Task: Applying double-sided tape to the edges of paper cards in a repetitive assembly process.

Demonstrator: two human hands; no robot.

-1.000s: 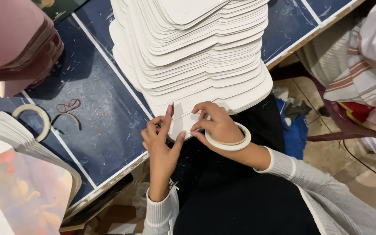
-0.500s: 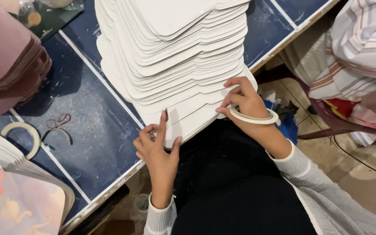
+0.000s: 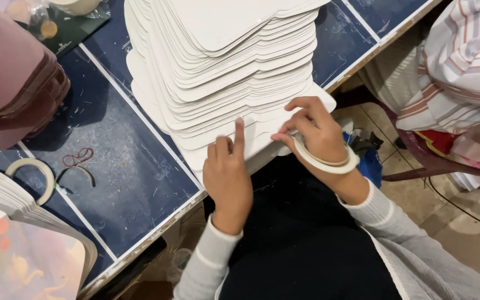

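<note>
White cards with rounded corners, fanned in a tall stack (image 3: 223,66).
The left hand (image 3: 228,178) presses one finger on the lowest card; the right hand (image 3: 315,133) pinches its edge.

Dark blue tabletop (image 3: 140,183) with pale seam lines and scuffs, wooden edge, tan tiled floor (image 3: 462,233) at right, striped cloth (image 3: 451,72) over a chair.

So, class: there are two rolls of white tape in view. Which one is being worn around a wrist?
The tape roll circling the right hand; the other roll lies flat on the blue table.
</note>
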